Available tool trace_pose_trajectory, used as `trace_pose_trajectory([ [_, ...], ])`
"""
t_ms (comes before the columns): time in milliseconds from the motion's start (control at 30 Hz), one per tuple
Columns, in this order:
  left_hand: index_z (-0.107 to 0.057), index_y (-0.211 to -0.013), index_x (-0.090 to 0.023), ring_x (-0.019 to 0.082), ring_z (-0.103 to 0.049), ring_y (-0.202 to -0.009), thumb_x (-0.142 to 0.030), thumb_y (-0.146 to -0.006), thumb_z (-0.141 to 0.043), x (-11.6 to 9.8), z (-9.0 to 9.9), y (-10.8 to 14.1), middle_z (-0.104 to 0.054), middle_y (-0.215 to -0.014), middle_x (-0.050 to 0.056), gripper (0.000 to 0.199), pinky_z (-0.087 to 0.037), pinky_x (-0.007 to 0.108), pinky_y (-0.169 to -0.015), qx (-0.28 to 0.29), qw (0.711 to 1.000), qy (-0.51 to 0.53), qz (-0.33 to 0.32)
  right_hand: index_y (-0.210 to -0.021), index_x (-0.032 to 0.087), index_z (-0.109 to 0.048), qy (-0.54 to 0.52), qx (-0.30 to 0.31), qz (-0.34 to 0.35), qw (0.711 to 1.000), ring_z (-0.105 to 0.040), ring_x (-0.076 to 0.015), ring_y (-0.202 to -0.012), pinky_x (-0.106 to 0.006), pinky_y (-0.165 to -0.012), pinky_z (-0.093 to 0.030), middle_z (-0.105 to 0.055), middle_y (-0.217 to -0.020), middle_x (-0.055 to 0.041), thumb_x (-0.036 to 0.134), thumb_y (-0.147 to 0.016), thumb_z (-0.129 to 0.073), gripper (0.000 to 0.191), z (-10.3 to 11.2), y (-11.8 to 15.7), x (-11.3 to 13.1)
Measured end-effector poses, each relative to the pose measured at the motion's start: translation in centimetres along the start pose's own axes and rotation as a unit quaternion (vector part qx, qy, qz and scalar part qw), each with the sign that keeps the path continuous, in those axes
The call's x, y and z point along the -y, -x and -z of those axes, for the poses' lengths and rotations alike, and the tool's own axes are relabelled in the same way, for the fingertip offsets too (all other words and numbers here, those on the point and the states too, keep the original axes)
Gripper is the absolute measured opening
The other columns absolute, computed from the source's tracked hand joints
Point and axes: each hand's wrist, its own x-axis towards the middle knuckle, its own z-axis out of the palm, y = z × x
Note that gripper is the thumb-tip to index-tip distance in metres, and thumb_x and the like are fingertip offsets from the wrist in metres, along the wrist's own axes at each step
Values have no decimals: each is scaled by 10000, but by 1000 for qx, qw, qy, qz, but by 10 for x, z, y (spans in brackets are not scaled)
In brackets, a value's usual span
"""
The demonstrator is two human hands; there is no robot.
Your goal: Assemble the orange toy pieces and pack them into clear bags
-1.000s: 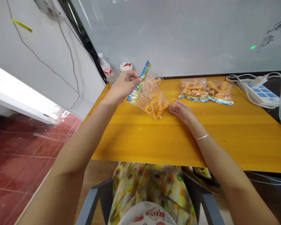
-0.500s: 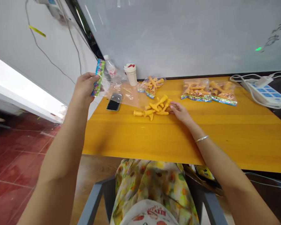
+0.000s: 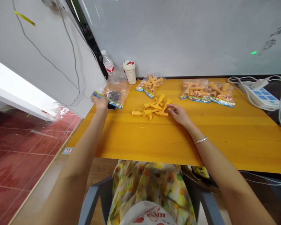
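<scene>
a clear plastic bag (image 3: 115,97) is clamped by the left hand (image 3: 100,103), and loose orange snacks (image 3: 153,107) are touched by the open right hand (image 3: 179,114).

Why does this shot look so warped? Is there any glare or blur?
In the head view, the wide lens makes the left arm swell toward the bottom edge and bows the table. Pale glare spreads across the glossy board. The snacks show no obvious blur.
</scene>
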Motion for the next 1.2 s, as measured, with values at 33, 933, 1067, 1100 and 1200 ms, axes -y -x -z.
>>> trace_pose_trajectory([
  [33,-400,-1181,-166,238,-414,-1376,-57,-741,-631,0,2,5,-445,-1373,156,509,-296,402,-1178,-46,997,-37,-48,-1092,212,-687,9,2,8,1000,-663,-212,-927,-432,-900,-546,-690,-1115,-99,354,-864,-588,286,0,1,1],
  [933,-595,-1260,-156,231,-586,-956,-165,-971,-481,-12,22,159,-698,-1087,115,311,-392,377,-872,266,623,-320,-662,-1270,243,-548,-193,113,-30,974,-622,-187,-791,-377,-737,-552,-643,-1049,-80,606,-812,-664,595,-31,41,86],
  [1067,-616,-1186,-174,201,-594,-915,-162,-964,-505,-13,27,166,-699,-1001,92,249,-393,353,-851,244,618,-303,-683,-1020,215,-641,-377,205,-206,879,-464,-66,-483,-215,-461,-413,-562,-708,38,575,-727,-766,480,-37,51,101],
  [1100,-628,-1153,-186,197,-594,-879,-203,-973,-510,-16,28,168,-698,-942,79,216,-390,354,-841,250,620,-315,-674,-923,204,-644,-387,206,-209,874,-445,-57,-473,-203,-440,-382,-543,-686,43,585,-717,-770,451,-39,54,105],
  [1200,-661,-994,-190,190,-589,-783,-374,-993,-494,-30,35,172,-673,-772,50,249,-381,351,-800,347,622,-340,-614,-683,186,-562,-326,200,-143,913,-407,-56,-472,-208,-429,-343,-525,-666,24,650,-814,-637,489,-41,69,118],
])
